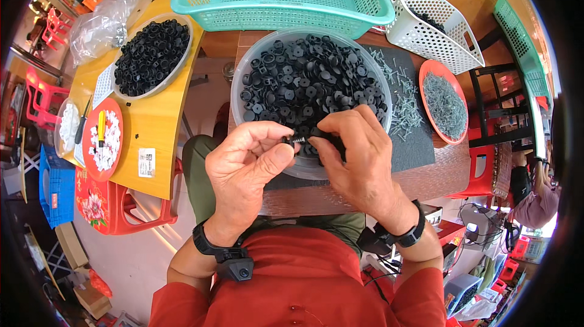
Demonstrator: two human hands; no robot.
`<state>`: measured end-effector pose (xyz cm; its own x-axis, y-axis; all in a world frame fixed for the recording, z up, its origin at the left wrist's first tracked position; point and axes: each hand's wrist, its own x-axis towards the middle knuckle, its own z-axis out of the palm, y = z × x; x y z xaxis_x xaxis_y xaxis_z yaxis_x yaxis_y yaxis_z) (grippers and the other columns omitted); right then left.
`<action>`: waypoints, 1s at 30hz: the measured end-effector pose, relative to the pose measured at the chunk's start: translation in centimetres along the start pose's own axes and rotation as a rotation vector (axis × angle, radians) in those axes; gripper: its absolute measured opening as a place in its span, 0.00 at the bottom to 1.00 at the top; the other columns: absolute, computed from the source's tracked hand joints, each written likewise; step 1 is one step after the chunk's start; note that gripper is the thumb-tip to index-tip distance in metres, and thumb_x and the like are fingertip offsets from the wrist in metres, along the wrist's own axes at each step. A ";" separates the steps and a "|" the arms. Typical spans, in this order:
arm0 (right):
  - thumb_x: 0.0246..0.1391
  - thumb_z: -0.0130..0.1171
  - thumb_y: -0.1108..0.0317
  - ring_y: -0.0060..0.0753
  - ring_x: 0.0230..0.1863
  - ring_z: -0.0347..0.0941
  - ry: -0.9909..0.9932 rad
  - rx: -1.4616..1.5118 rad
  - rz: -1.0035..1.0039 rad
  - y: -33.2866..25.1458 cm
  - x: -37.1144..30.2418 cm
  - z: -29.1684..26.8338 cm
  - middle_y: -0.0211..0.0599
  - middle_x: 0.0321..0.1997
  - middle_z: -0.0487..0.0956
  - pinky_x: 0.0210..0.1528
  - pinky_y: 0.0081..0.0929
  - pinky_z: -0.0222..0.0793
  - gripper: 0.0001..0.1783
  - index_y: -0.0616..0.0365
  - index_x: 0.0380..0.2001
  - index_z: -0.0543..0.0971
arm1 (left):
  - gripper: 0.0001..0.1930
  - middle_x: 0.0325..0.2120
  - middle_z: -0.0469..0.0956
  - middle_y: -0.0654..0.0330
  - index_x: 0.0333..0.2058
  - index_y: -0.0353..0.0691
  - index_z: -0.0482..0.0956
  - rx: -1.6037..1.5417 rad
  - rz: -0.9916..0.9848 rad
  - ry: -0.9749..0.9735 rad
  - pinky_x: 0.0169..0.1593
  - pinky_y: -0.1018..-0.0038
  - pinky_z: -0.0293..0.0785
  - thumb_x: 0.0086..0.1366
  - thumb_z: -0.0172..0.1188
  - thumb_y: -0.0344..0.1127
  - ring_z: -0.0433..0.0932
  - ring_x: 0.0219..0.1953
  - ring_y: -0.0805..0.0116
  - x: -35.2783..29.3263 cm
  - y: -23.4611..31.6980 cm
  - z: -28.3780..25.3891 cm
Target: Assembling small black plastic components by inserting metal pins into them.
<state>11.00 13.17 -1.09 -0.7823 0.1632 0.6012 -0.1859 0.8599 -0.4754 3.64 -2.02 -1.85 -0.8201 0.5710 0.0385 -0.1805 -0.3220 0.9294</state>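
Note:
Over the near rim of a clear round tub point(238, 93) my two hands meet, fingertips almost touching. My left hand point(246, 160) is closed in a pinch on a small black plastic part. A short silvery threaded screw point(298, 140) shows in the gap between the hands. Thumb and fingers of my right hand point(362, 160) are pinched at the screw's other end, on something dark that the fingers mostly cover. Inside the tub lie many black plastic caps point(310, 77), some round with a hole in the middle.
Right of the tub, loose screws point(401, 99) lie on a dark mat point(420, 153) beside an orange plate point(426, 71) of screws. Behind stand a green basket point(280, 23) and a white basket point(426, 38). A yellow table point(161, 163) at left holds a bowl of black rings point(152, 56).

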 end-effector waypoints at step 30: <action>0.42 0.64 0.80 0.23 0.31 0.70 0.158 0.623 0.448 -2.1 -2.0 0.7 0.32 0.33 0.76 0.30 0.18 0.66 0.15 0.58 0.37 0.79 | 0.12 0.33 0.78 0.58 0.38 0.30 0.75 -0.113 0.060 -0.048 0.42 0.78 0.74 0.56 0.64 0.28 0.76 0.36 0.74 -0.3 -0.2 0.8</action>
<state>12.49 10.73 -1.75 -0.7762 0.5375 0.3294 -0.2088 0.2738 -0.9388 4.33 -1.50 -1.78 -0.8046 0.5830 0.1127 -0.1945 -0.4380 0.8777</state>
